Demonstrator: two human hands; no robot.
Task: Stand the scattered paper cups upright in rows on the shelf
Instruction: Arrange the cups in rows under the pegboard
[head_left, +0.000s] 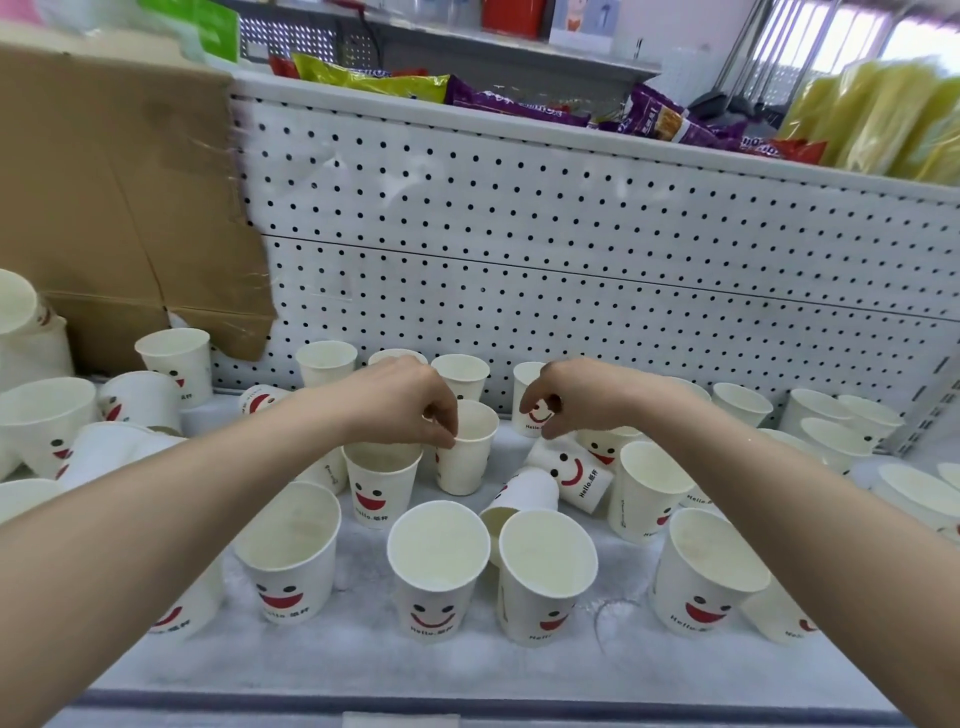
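- Left grip (415, 410) is clamped on the near rim of a plain-sided paper cup (465, 460), thumb and fingertips pinching the edge. That cup stands upright mid-shelf, just beyond a smiley cup (382, 483) that also stands upright.
- Right grip (571, 397) hangs with its fingers curled in a C in front of a far smiley cup (525, 378) standing by the back panel. I cannot tell whether it touches that cup or is only close to it.
- Just near and right of that grip, two tipped cups lie on their sides: one (571, 470) with its face turned up, the other (522, 493) with its mouth toward the near edge.
- Four upright cups stand along the near part of the shelf (363, 662): at the left (291, 558), two touching in the middle (436, 569) (545, 574), and one at the right (709, 571).
- More cups crowd both ends, some upright, some leaning or lying down.
- Behind it all is a white pegboard panel (519, 234), with a sheet of cardboard (104, 208) leaning at the far left and snack packets (509, 104) on the shelf above.
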